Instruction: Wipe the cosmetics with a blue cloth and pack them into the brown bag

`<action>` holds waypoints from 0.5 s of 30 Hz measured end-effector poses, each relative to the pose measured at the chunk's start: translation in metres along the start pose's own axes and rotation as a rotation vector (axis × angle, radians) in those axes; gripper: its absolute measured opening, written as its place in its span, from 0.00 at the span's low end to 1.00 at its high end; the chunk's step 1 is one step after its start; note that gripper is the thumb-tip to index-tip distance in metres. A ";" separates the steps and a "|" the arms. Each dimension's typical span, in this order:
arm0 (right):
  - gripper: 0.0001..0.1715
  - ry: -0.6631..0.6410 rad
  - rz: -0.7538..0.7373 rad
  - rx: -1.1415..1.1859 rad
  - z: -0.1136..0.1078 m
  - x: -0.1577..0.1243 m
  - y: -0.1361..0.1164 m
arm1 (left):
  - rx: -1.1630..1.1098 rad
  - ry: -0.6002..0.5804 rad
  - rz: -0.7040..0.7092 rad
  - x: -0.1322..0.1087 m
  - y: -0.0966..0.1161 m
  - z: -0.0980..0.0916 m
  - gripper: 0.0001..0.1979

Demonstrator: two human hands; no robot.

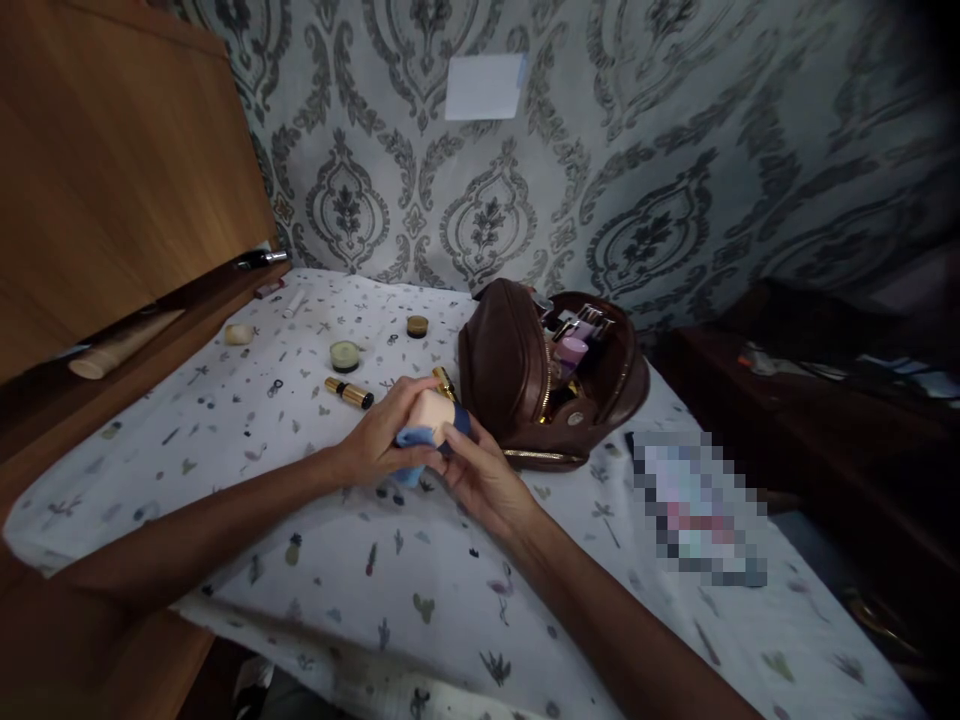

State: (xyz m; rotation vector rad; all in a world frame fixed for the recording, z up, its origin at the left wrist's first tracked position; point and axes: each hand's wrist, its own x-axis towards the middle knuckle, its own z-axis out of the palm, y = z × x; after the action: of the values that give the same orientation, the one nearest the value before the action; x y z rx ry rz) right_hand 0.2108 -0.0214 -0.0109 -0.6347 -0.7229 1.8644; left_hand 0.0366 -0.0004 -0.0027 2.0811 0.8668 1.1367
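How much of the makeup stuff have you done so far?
Maybe partway. Several bottles already sit in the open brown bag. The left hand and right hand hold a beige bottle with a blue cloth against it. A gold lipstick, a green jar and a brown jar lie out on the tablecloth.

Two hands point(379, 440) point(484, 480), one blue cloth point(416, 437), one brown bag point(510, 370), two round jars point(345, 355) point(418, 326).

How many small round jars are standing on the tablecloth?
2: a pale green jar beside the gold tube, and a darker jar behind it, near the brown bag. Others may hide inside the bag.
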 end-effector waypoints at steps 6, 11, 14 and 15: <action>0.25 -0.066 0.031 -0.094 -0.002 -0.002 0.007 | 0.116 0.009 0.058 -0.002 -0.005 -0.003 0.34; 0.29 -0.100 0.093 -0.117 -0.004 0.000 0.008 | 0.088 -0.017 0.031 -0.001 -0.002 -0.008 0.36; 0.32 -0.108 0.200 -0.114 -0.005 0.001 0.005 | 0.043 -0.043 0.024 0.001 0.001 -0.010 0.33; 0.33 -0.100 0.228 -0.112 -0.005 0.002 0.004 | 0.035 -0.043 0.018 0.001 0.002 -0.010 0.31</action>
State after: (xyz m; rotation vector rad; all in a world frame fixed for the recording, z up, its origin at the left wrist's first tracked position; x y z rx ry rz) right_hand 0.2112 -0.0202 -0.0178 -0.7244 -0.8539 2.0877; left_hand 0.0286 0.0016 0.0043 2.1375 0.8548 1.0893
